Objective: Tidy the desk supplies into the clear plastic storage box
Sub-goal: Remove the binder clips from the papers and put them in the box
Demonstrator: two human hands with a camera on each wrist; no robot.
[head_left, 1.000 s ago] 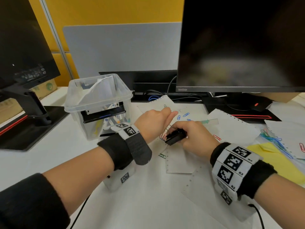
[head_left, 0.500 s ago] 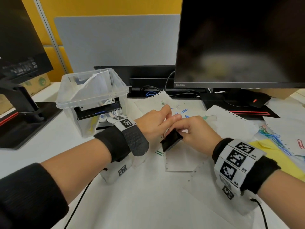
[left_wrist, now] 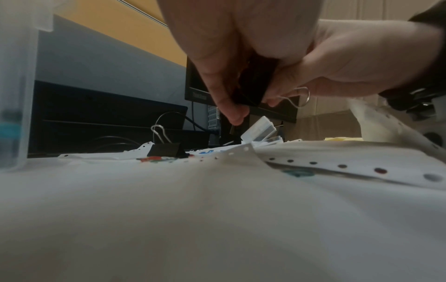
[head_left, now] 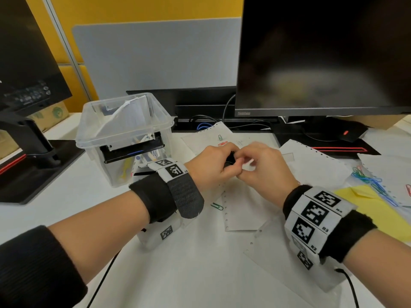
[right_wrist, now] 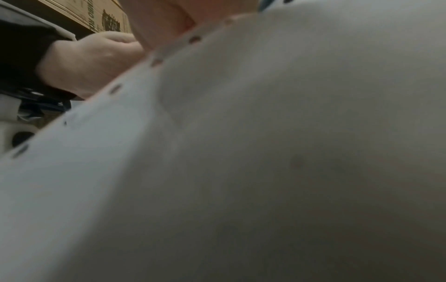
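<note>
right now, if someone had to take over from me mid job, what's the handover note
Left hand: fingers curled round a black binder clip, held above the paper.
Right hand: pinching the same clip from the other side, by its wire handle.
Clear plastic storage box: on the desk to the left, open, with pens and paper already inside.
Still out: a second binder clip on the perforated paper, a green paper clip near the left wrist, a bundle of coloured paper clips at the right, and loose sheets.
Next, probably: drop the held clip in the box, then gather the rest.
</note>
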